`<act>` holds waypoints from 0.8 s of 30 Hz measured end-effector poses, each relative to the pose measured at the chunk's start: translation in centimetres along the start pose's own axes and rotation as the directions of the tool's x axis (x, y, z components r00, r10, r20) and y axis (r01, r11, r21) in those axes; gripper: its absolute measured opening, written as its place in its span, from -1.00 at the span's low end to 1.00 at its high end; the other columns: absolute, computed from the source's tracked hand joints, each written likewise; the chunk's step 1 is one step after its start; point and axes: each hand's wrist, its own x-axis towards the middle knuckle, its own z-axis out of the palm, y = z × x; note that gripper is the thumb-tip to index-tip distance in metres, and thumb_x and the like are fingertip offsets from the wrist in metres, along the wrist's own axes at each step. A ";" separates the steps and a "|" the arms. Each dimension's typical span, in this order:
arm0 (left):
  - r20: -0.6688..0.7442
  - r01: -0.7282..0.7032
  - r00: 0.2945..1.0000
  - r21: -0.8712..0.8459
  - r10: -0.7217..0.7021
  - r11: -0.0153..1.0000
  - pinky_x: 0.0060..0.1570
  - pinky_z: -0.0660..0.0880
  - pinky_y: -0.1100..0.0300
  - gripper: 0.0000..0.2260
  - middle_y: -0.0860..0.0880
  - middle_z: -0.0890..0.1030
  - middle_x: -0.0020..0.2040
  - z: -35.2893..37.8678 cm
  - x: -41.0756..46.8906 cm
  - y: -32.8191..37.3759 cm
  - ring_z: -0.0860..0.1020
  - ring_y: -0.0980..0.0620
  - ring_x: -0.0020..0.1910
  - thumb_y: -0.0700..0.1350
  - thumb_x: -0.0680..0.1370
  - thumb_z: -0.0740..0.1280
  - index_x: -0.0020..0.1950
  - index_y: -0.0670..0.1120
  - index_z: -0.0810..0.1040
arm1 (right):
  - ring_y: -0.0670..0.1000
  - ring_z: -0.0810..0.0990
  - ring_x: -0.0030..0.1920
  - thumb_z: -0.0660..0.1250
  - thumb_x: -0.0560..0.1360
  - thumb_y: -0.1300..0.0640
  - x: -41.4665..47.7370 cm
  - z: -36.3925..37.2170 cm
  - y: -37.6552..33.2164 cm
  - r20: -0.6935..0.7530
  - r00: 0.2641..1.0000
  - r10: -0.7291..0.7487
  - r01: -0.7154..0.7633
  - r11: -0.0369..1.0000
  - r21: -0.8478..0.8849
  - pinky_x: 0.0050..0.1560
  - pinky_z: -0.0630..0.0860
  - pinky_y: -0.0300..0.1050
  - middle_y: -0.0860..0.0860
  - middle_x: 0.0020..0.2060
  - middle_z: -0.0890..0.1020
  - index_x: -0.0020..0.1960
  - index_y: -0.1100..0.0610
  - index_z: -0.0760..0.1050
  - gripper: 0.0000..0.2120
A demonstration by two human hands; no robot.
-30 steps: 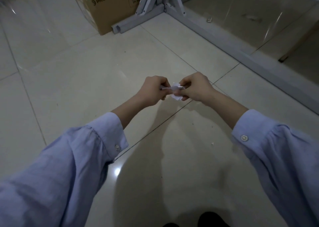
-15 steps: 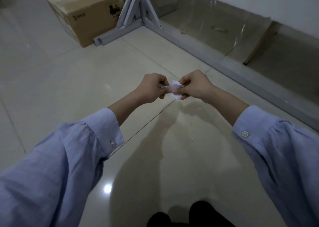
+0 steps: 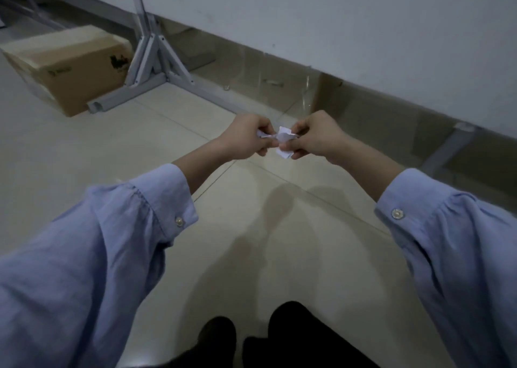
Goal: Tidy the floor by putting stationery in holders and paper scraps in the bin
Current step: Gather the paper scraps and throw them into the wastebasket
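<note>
A small crumpled white paper scrap (image 3: 283,139) is held in the air above the tiled floor, pinched from both sides. My left hand (image 3: 246,139) grips its left end and my right hand (image 3: 314,138) grips its right end. The fingers of both hands are closed on the paper and hide part of it. No bin, holder or other stationery is in view.
A cardboard box (image 3: 67,68) stands on the floor at the far left. A grey metal frame (image 3: 152,59) with a floor rail runs beside it along the wall. A clear panel (image 3: 279,85) leans at the wall's foot. My dark shoes (image 3: 251,339) show at the bottom.
The view has tilted up and turned, so the wall and box sit lower in the frame. Both hands keep hold of the paper scrap, still together in front of me.
</note>
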 end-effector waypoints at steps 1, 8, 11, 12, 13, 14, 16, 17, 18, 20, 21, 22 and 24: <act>0.007 -0.018 1.000 -0.006 0.018 1.000 -0.33 0.47 0.37 -0.83 -0.05 0.61 -0.38 0.3 0.2 1.3 0.56 0.24 -0.49 -0.03 0.46 0.44 -0.15 -0.10 0.54 | 0.10 0.67 -0.29 0.55 0.33 0.26 -0.7 -1.2 0.0 -0.027 1.000 0.009 -0.009 1.000 0.009 -0.14 0.67 -0.05 0.10 -0.24 0.63 -0.08 0.37 0.62 -0.76; 0.052 -0.153 0.987 -0.029 0.154 0.988 -0.26 0.54 0.24 -0.75 0.03 0.58 -0.33 2.6 0.9 10.3 0.63 0.06 -0.34 0.01 0.46 0.44 -0.11 -0.18 0.58 | 0.02 0.65 -0.34 0.55 0.32 0.28 -6.3 -8.8 0.8 -0.151 0.987 0.062 -0.053 0.997 0.062 -0.11 0.66 -0.10 0.08 -0.29 0.64 -0.17 0.23 0.62 -0.86; 0.077 -0.242 0.966 -0.045 0.245 0.969 -0.38 0.48 0.42 -0.75 0.02 0.58 -0.37 4.3 1.6 14.5 0.61 0.09 -0.37 -0.01 0.46 0.44 -0.11 -0.20 0.59 | 0.04 0.66 -0.31 0.55 0.33 0.28 -9.5 -12.6 1.5 -0.233 0.969 0.087 -0.066 0.993 0.097 -0.10 0.67 -0.10 0.08 -0.28 0.66 -0.18 0.21 0.62 -0.87; 0.080 -0.262 0.961 -0.055 0.266 0.963 -0.36 0.49 0.38 -0.75 0.01 0.58 -0.38 4.9 1.8 15.6 0.60 0.10 -0.39 -0.01 0.46 0.44 -0.11 -0.21 0.59 | 0.06 0.66 -0.30 0.55 0.33 0.29 -10.4 -13.6 1.8 -0.251 0.963 0.097 -0.072 0.992 0.107 -0.10 0.67 -0.11 0.09 -0.29 0.66 -0.18 0.23 0.62 -0.87; 0.088 -0.282 0.954 -0.067 0.287 0.957 -0.31 0.52 0.30 -0.74 0.00 0.58 -0.39 5.8 2.2 17.0 0.59 0.10 -0.40 -0.01 0.46 0.44 -0.11 -0.21 0.59 | 0.07 0.66 -0.30 0.54 0.33 0.30 -11.5 -14.9 2.2 -0.277 0.954 0.112 -0.083 0.990 0.114 -0.12 0.67 -0.12 0.09 -0.29 0.66 -0.17 0.25 0.63 -0.87; 0.100 -0.301 0.946 -0.074 0.308 0.951 -0.28 0.53 0.24 -0.74 -0.01 0.58 -0.39 6.7 2.5 18.5 0.59 0.10 -0.41 -0.01 0.46 0.45 -0.12 -0.22 0.59 | 0.07 0.65 -0.31 0.54 0.33 0.30 -12.6 -16.1 2.6 -0.304 0.944 0.125 -0.092 0.988 0.120 -0.15 0.67 -0.15 0.10 -0.30 0.66 -0.15 0.28 0.63 -0.86; 0.121 -0.345 0.929 -0.070 0.351 0.936 -0.29 0.53 0.23 -0.77 0.02 0.57 -0.40 8.3 2.9 21.2 0.59 0.10 -0.42 -0.02 0.46 0.45 -0.15 -0.20 0.57 | 0.04 0.63 -0.35 0.53 0.33 0.31 -14.6 -18.4 3.2 -0.334 0.930 0.157 -0.119 0.984 0.130 -0.24 0.65 -0.24 0.12 -0.30 0.65 -0.13 0.32 0.62 -0.84; 0.132 -0.367 0.918 -0.069 0.373 0.928 -0.31 0.51 0.29 -0.79 0.03 0.56 -0.39 9.1 3.0 22.5 0.58 0.11 -0.42 -0.03 0.46 0.44 -0.17 -0.17 0.56 | 0.02 0.63 -0.35 0.53 0.34 0.32 -15.6 -19.5 3.5 -0.343 0.923 0.174 -0.136 0.982 0.131 -0.28 0.63 -0.28 0.13 -0.29 0.64 -0.14 0.32 0.61 -0.85; 0.142 -0.385 0.909 -0.072 0.392 0.920 -0.32 0.50 0.34 -0.81 0.05 0.56 -0.39 9.9 3.0 23.9 0.58 0.12 -0.42 -0.04 0.47 0.44 -0.18 -0.14 0.55 | 0.02 0.63 -0.34 0.52 0.34 0.32 -16.6 -20.7 3.7 -0.357 0.915 0.187 -0.150 0.980 0.130 -0.32 0.62 -0.31 0.14 -0.27 0.64 -0.14 0.31 0.60 -0.86; 0.149 -0.416 0.893 -0.087 0.424 0.905 -0.30 0.52 0.33 -0.83 0.06 0.56 -0.37 11.4 3.1 26.1 0.58 0.13 -0.43 -0.05 0.47 0.44 -0.18 -0.13 0.56 | 0.01 0.64 -0.32 0.52 0.35 0.32 -18.2 -22.6 4.2 -0.386 0.899 0.206 -0.170 0.977 0.125 -0.36 0.58 -0.35 0.13 -0.23 0.64 -0.10 0.31 0.59 -0.83; 0.148 -0.426 0.888 -0.093 0.436 0.900 -0.28 0.53 0.31 -0.84 0.05 0.56 -0.37 12.1 3.2 27.0 0.59 0.12 -0.43 -0.06 0.47 0.43 -0.17 -0.14 0.56 | 0.01 0.65 -0.32 0.52 0.35 0.31 -18.9 -23.4 4.5 -0.402 0.891 0.212 -0.178 0.977 0.120 -0.36 0.58 -0.35 0.13 -0.22 0.64 -0.08 0.31 0.58 -0.81; 0.146 -0.436 0.883 -0.101 0.447 0.894 -0.27 0.54 0.29 -0.83 0.04 0.57 -0.37 12.7 3.3 27.8 0.59 0.11 -0.42 -0.06 0.47 0.43 -0.15 -0.15 0.57 | 0.01 0.66 -0.31 0.53 0.34 0.30 -19.4 -24.0 4.8 -0.422 0.879 0.222 -0.192 0.975 0.115 -0.36 0.59 -0.33 0.12 -0.21 0.65 -0.07 0.30 0.58 -0.79; 0.156 -0.457 0.868 -0.118 0.471 0.881 -0.29 0.53 0.33 -0.84 0.01 0.57 -0.38 14.2 3.5 29.7 0.59 0.09 -0.41 -0.07 0.48 0.43 -0.14 -0.17 0.58 | 0.04 0.68 -0.28 0.55 0.33 0.27 -20.8 -25.5 5.6 -0.473 0.847 0.242 -0.214 0.970 0.113 -0.30 0.63 -0.26 0.12 -0.20 0.65 -0.08 0.28 0.58 -0.78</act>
